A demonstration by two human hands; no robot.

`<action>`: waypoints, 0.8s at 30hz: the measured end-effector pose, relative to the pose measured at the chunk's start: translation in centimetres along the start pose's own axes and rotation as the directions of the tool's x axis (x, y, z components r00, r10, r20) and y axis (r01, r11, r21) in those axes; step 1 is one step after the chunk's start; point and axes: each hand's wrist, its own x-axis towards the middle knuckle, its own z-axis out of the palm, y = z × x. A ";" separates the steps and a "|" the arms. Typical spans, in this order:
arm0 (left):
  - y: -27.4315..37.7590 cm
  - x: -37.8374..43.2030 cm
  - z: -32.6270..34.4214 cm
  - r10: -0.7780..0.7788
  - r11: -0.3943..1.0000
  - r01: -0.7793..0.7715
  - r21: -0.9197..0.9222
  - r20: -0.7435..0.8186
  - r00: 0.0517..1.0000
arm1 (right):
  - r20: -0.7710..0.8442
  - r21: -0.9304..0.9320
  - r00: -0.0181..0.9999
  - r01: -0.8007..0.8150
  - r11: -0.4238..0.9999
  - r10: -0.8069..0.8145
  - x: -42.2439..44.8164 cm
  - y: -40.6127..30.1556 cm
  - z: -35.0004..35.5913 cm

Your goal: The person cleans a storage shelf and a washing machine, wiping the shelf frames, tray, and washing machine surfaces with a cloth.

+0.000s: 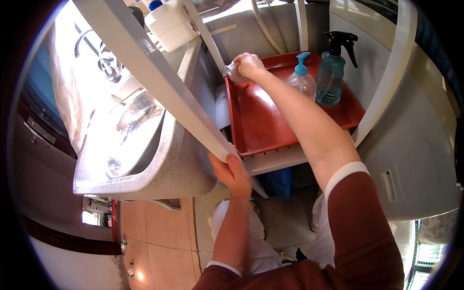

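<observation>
My right hand [248, 66] is closed on a crumpled whitish cloth or wipe [233, 72] at the far left corner of a red plastic tray [261, 125]. On the tray, right of my right forearm, stand a clear pump bottle [307, 84] with a blue pump and a teal spray bottle [329, 81] with a black trigger head, some liquid in its bottom. My left hand [235, 174] grips the white upright post [174, 98] of a rack beside the tray's near left corner, thumb towards me. The tray rests on a white rack shelf [277, 159].
A stone-like sink [177, 159] with a metal basin stands close at the left. A white jug [173, 25] sits behind it. A grey appliance or cabinet [409, 156] borders the rack at the right. Another white post [389, 76] rises there. Something blue [281, 183] is under the shelf.
</observation>
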 end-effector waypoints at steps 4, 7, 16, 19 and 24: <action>-0.3 -0.5 1.0 -0.003 1.000 0.004 -0.025 0.037 0.999 | 0.316 -0.397 0.943 0.034 0.917 0.102 -0.1 4.7 3.6; -0.4 -0.3 0.4 0.003 1.000 -0.004 0.018 0.026 1.000 | 0.414 -0.351 0.908 0.091 0.932 0.067 -1.1 3.3 3.6; -0.2 -0.1 0.5 0.003 1.000 -0.003 -0.012 0.004 1.000 | 0.674 -0.135 0.694 0.453 0.881 -0.254 -8.1 0.9 -1.6; 0.1 0.0 0.7 -0.021 1.000 0.021 -0.009 0.022 1.000 | 0.774 0.036 0.543 0.475 0.879 -0.325 -11.6 1.2 -3.5; 0.4 0.1 0.5 -0.046 0.998 0.046 0.038 -0.014 0.999 | 0.836 0.230 0.381 0.410 0.883 -0.395 -15.2 -0.3 -5.8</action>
